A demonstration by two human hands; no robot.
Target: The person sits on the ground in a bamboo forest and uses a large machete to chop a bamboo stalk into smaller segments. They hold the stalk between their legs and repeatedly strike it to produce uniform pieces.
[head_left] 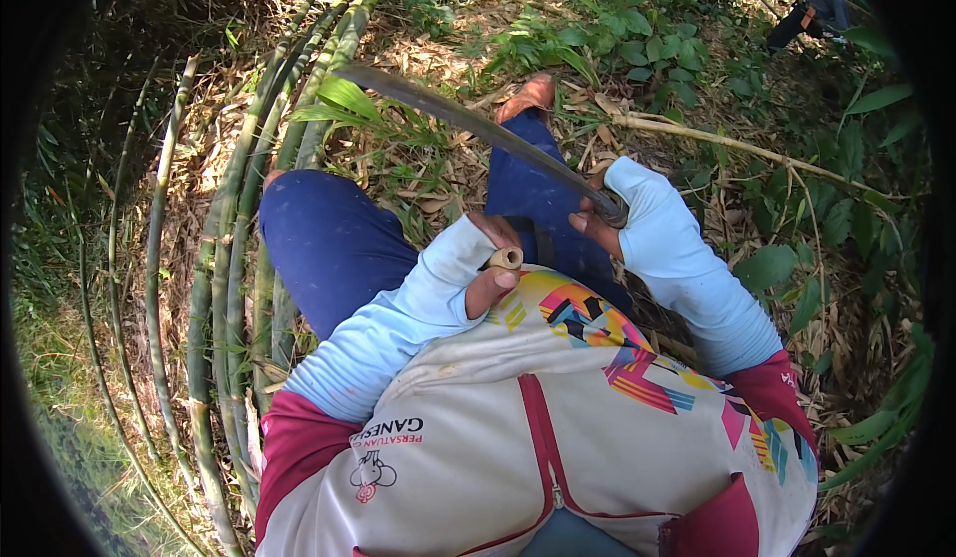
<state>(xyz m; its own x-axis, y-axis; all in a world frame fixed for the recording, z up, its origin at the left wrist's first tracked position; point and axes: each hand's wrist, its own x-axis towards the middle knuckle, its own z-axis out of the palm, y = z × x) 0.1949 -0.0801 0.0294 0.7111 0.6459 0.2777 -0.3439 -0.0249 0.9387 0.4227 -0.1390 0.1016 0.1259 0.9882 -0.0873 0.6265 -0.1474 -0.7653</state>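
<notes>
While the left grip point(476, 264) pinched the tube point(498, 258) near the shirt point(468, 438), the right grip point(627, 193), farther from it, clasped the knife point(478, 126); trimming appeared in hand, any next stroke requiring a steady tube.

Lighting: natural daylight, bright but dappled. Sun patches fell across the leaf litter point(453, 44); the thicket point(105, 109) at upper left lay in deep shade. Light-blue sleeves point(687, 248) were brightly lit; the long blade point(468, 122) showed a dull sheen. Focus: centre was clear, lower-left grass point(85, 378) soft. Distortion: fisheye; bamboo stems point(199, 348) bowed at left. Black vignette filled the corners.
</notes>
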